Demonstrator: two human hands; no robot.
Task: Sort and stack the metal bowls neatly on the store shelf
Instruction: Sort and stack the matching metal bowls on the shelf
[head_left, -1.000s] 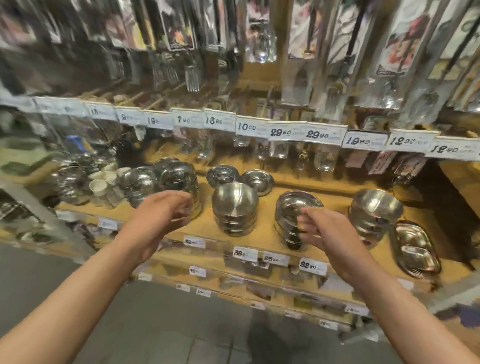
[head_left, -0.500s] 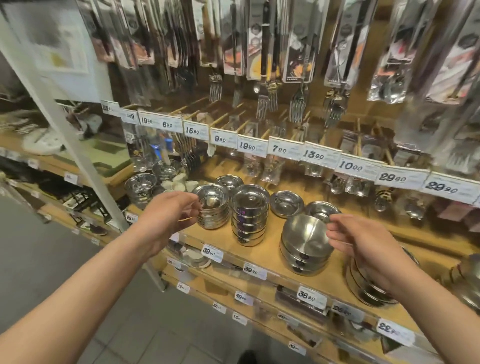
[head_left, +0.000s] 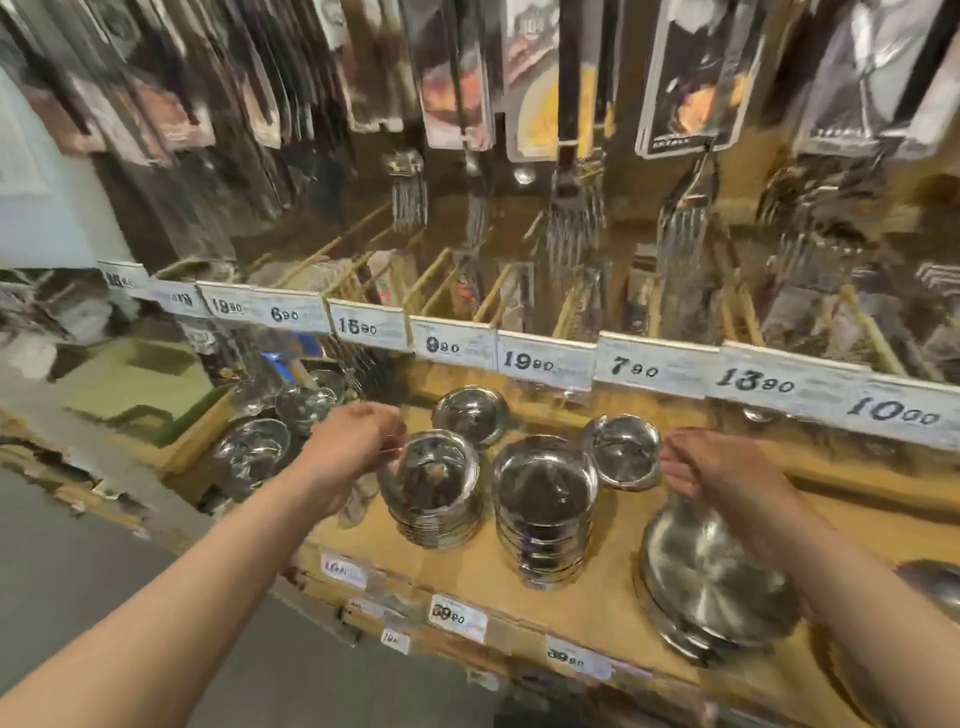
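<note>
On the wooden shelf (head_left: 467, 579) stand two upright stacks of metal bowls, the left stack (head_left: 434, 488) and the middle stack (head_left: 543, 501). Behind them sit two single small bowls, one further back (head_left: 470, 415) and one to the right (head_left: 621, 452). An upside-down stack of wider bowls (head_left: 711, 587) stands at the right. My left hand (head_left: 353, 452) hovers with loosely curled fingers at the left stack's rim, holding nothing. My right hand (head_left: 727, 478) hangs over the upside-down stack, its curled fingertips beside the right small bowl. Whether they touch it is blurred.
More metal bowls (head_left: 254, 452) crowd the shelf's left end, beside a green tray (head_left: 135, 384). A row of price tags (head_left: 543, 361) fronts the upper shelf, with packaged forks (head_left: 574, 218) hanging above. The floor (head_left: 78, 561) lies at lower left.
The view has swung left and closer to the shelf. Both hands have moved left along it: the left now at the left stack, the right from the upside-down stack's top towards the small bowl.
</note>
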